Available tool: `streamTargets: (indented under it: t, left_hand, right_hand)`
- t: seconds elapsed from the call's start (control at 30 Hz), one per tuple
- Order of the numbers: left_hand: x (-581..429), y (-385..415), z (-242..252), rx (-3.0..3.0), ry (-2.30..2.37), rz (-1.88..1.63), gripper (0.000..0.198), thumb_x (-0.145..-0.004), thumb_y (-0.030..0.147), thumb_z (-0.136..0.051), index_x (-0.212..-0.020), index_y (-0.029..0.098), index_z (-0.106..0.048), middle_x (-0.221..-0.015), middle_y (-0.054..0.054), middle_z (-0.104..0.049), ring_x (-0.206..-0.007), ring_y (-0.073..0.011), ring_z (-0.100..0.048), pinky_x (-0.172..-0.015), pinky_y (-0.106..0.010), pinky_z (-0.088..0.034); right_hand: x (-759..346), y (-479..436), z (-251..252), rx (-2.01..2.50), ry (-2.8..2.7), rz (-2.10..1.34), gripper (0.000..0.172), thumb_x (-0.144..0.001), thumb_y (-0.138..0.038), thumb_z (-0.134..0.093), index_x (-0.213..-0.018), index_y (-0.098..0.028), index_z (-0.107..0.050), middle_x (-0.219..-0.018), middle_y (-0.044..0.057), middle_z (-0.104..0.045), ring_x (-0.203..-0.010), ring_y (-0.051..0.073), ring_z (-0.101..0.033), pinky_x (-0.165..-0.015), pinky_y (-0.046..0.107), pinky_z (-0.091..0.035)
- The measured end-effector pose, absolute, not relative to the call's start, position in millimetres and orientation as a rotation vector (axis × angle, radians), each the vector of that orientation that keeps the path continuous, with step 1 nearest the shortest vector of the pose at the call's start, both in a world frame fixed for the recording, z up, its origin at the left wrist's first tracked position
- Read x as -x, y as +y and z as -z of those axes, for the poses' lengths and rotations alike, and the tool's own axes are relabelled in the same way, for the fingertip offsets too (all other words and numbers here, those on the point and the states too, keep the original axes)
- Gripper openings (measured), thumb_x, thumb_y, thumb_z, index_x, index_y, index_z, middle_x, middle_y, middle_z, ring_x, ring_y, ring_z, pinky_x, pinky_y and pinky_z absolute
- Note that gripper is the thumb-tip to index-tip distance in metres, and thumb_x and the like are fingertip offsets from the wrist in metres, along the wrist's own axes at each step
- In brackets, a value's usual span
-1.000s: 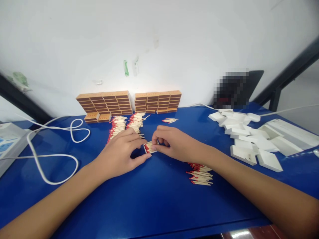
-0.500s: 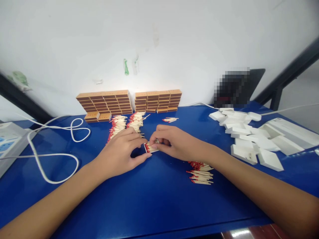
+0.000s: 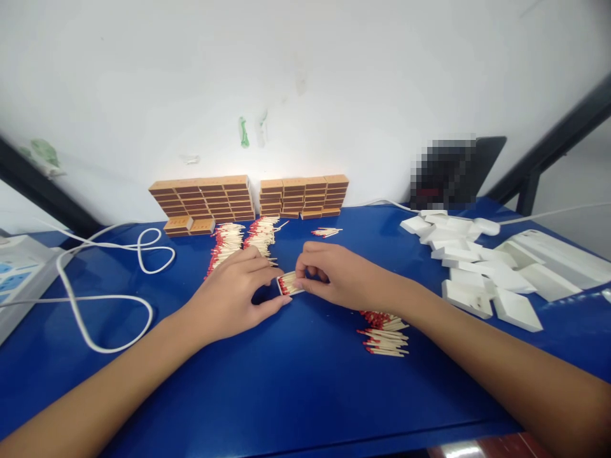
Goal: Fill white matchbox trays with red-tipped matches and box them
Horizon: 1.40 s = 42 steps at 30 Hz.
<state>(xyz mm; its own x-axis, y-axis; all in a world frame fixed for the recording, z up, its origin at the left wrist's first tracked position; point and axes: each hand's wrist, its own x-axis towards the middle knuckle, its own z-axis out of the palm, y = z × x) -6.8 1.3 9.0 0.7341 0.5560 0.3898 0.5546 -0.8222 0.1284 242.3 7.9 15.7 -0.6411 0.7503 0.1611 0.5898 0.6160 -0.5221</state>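
A small white matchbox tray [image 3: 280, 284] filled with red-tipped matches [image 3: 287, 281] lies on the blue table between my hands. My left hand [image 3: 233, 291] has its thumb and index finger closed around the tray's left end. Over the right end, my right hand [image 3: 329, 273] is curled, thumb and fingertips pinched there; they cover that part of the tray. Behind my left hand lie two long piles of loose matches [image 3: 228, 242]. Another pile of matches [image 3: 386, 343] lies below my right forearm, and a few matches [image 3: 327, 232] lie farther back.
Stacked brown matchboxes [image 3: 205, 200] stand against the wall, with a second stack [image 3: 303, 194] beside them. White empty trays [image 3: 477, 254] are heaped at the right. A white cable [image 3: 107, 297] loops at the left near a power strip [image 3: 23, 273]. A dark, partly blurred object [image 3: 487, 162] leans at the back right.
My right fingers have shifted slightly from the middle of the tray to its right end, showing more matches. My left hand keeps its place at the left end.
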Motion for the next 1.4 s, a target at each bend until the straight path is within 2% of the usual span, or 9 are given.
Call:
streamTargets:
  t: [0.4, 0.7, 0.97, 1.2, 1.3, 1.4]
  left_hand:
    - [7, 1, -9, -2.927, 0.921, -0.671, 0.026, -0.097, 0.037, -0.075, -0.11, 0.015, -0.077, -0.091, -0.007, -0.076, -0.091, -0.0253, -0.065, -0.081, -0.04, -0.054]
    - [7, 2, -7, -2.93, 0.916, -0.662, 0.026, -0.098, 0.037, -0.074, -0.111, 0.015, -0.077, -0.093, -0.007, -0.076, -0.092, -0.0255, -0.064, -0.081, -0.04, -0.054]
    - [9, 3, -6, -2.934, 0.902, -0.67, 0.025, -0.097, 0.037, -0.075, -0.109, 0.015, -0.077, -0.089, -0.006, -0.074, -0.09, -0.0247, -0.062, -0.081, -0.04, -0.053]
    - [7, 3, -8, -2.927, 0.919, -0.646, 0.025, -0.098, 0.039, -0.074, -0.109, 0.017, -0.077, -0.091, -0.006, -0.075, -0.091, -0.0246, -0.063, -0.081, -0.04, -0.053]
    - [7, 3, -8, -2.931, 0.926, -0.658, 0.025, -0.098, 0.038, -0.074, -0.11, 0.017, -0.077, -0.091, -0.006, -0.075, -0.092, -0.0251, -0.064, -0.082, -0.04, -0.054]
    - [8, 3, -7, -2.93, 0.927, -0.675, 0.027, -0.098, 0.039, -0.074, -0.112, 0.016, -0.077, -0.09, -0.006, -0.075, -0.092, -0.0253, -0.064, -0.083, -0.041, -0.055]
  right_hand:
    - [-241, 7, -12, 1.117, -2.465, -0.565, 0.014, -0.1, -0.02, -0.065, -0.086, -0.019, -0.063, -0.089, 0.002, -0.06, -0.075, 0.015, -0.052, -0.069, 0.03, -0.037]
    - [-241, 8, -13, 1.076, -2.463, -0.609, 0.011, -0.096, -0.019, -0.066, -0.086, -0.019, -0.062, -0.085, 0.0, -0.06, -0.074, 0.014, -0.052, -0.068, 0.029, -0.038]
    - [-238, 5, -9, 1.11, -2.342, -0.827, 0.004, -0.094, -0.02, -0.066, -0.09, -0.021, -0.064, -0.074, -0.004, -0.058, -0.066, 0.013, -0.051, -0.062, 0.027, -0.038]
    - [-236, 5, -9, 1.172, -2.258, -0.93, 0.005, -0.091, -0.021, -0.069, -0.089, -0.021, -0.065, -0.073, -0.005, -0.056, -0.064, 0.012, -0.049, -0.061, 0.028, -0.038]
    - [-244, 15, -12, 1.2, -2.259, -0.763, 0.008, -0.094, -0.026, -0.068, -0.088, -0.021, -0.067, -0.072, -0.004, -0.056, -0.065, 0.013, -0.05, -0.063, 0.029, -0.038]
    - [-266, 37, -13, 1.303, -2.223, -0.33, 0.008, -0.094, -0.023, -0.066, -0.089, -0.02, -0.07, -0.079, 0.001, -0.063, -0.072, 0.017, -0.055, -0.069, 0.031, -0.038]
